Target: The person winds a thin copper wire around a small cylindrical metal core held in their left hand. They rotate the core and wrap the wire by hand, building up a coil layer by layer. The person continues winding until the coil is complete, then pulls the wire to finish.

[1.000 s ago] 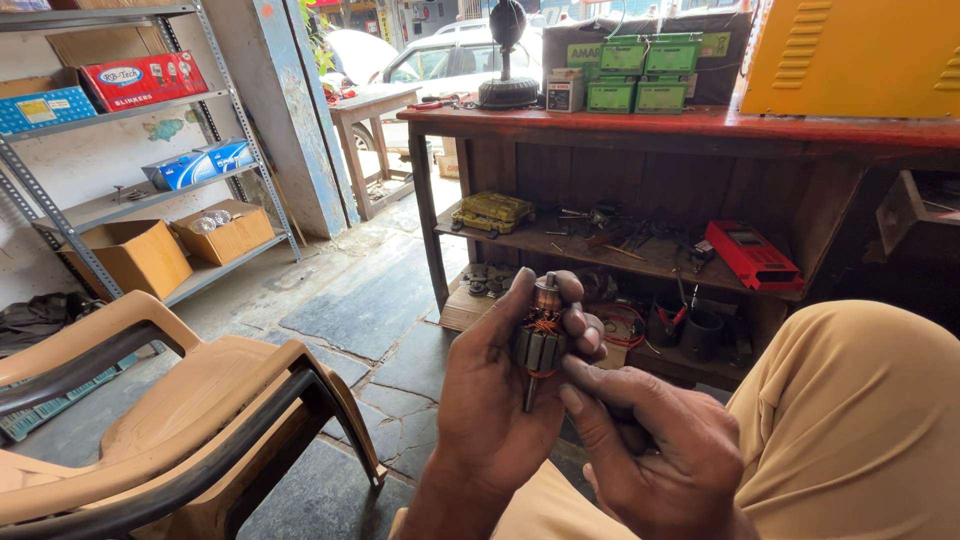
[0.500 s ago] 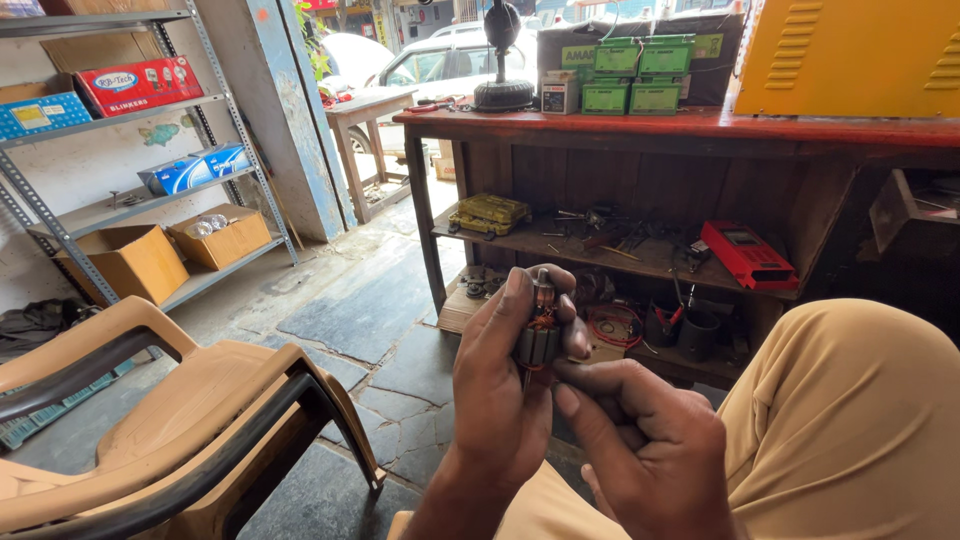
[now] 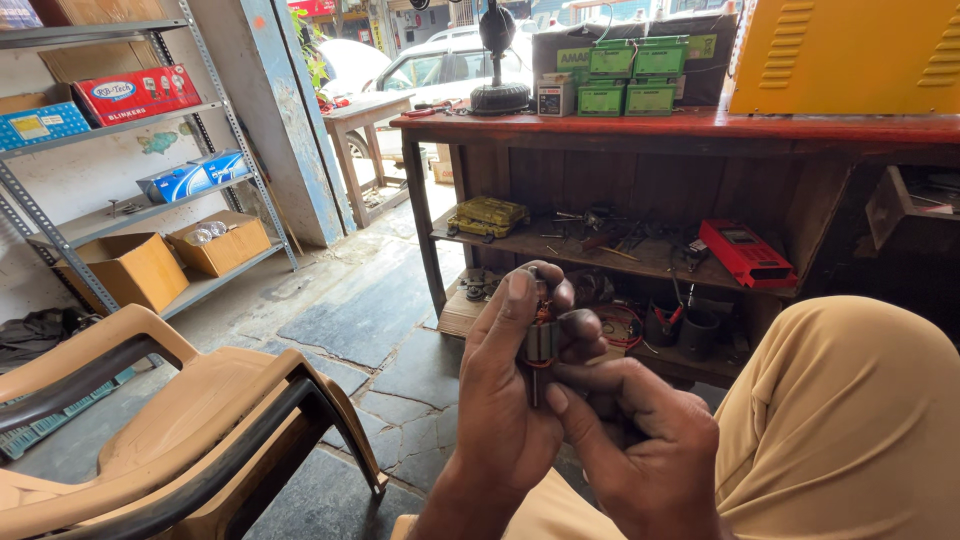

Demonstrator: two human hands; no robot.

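A small motor armature (image 3: 541, 342) stands upright in the left hand (image 3: 505, 400), whose fingers are wrapped tightly round it, in front of the red wooden workbench (image 3: 690, 130). The right hand (image 3: 640, 440) is pressed against its lower shaft, thumb closed on it. A slip could drop it onto the stone floor (image 3: 350, 320) below the bench, likely damaging its copper windings. Steel core, orange-red coils visible.

Left hand (image 3: 510, 400) raised, right hand (image 3: 640, 450) beside, fingers curled
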